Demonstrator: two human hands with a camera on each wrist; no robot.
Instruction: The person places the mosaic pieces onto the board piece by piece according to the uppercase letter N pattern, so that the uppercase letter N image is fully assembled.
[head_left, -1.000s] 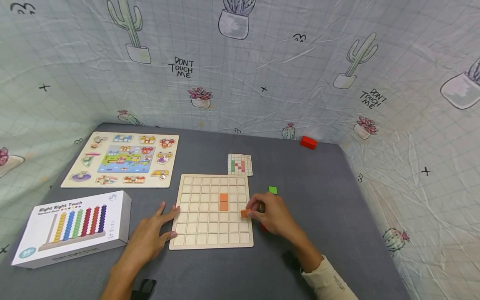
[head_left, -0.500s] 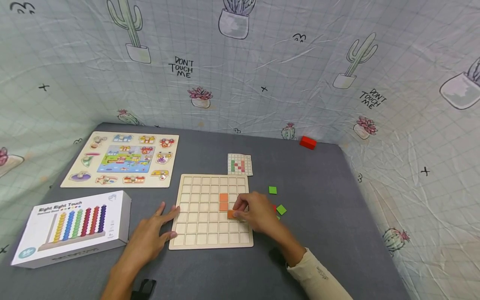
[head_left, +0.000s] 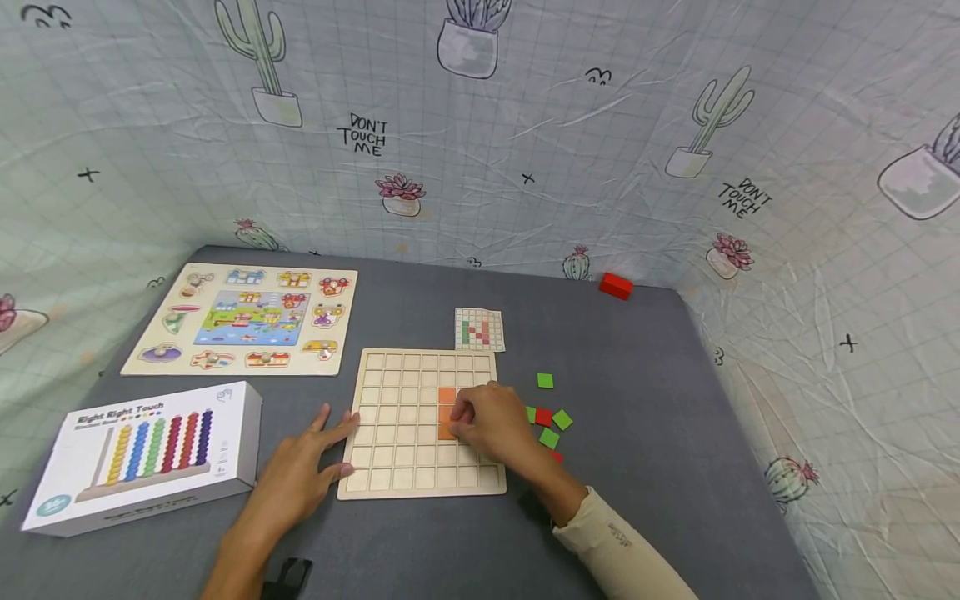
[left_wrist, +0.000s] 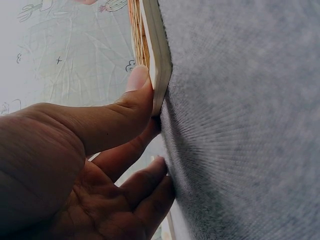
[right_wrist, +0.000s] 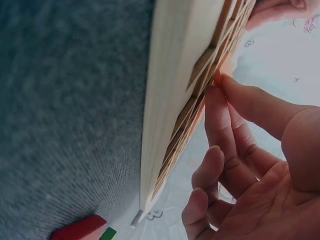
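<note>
A wooden grid board [head_left: 401, 479] lies on the table, with two orange square tiles [head_left: 447, 394] set in one column of its cells. Just below them, my right hand [head_left: 491, 421] pinches a third orange tile [head_left: 446, 432] between thumb and index finger, right at the cell. In the right wrist view, that hand's fingertips [right_wrist: 216, 85] are close over the grid and the other fingers curl loosely. My left hand [head_left: 300, 471] touches the board's left edge, fingers spread. The left wrist view shows its thumb [left_wrist: 137, 80] against the board's side.
Loose green tiles [head_left: 549, 437] and red tiles [head_left: 543, 417] lie right of the board. A small pattern card [head_left: 491, 315] sits behind it. A red block [head_left: 617, 286] is at the far edge. On the left are a picture puzzle board [head_left: 150, 368] and a white box [head_left: 243, 458].
My right hand has moved left across the board, carrying the orange tile from the right edge to the cell under the other two orange tiles. The left hand has stayed in place.
</note>
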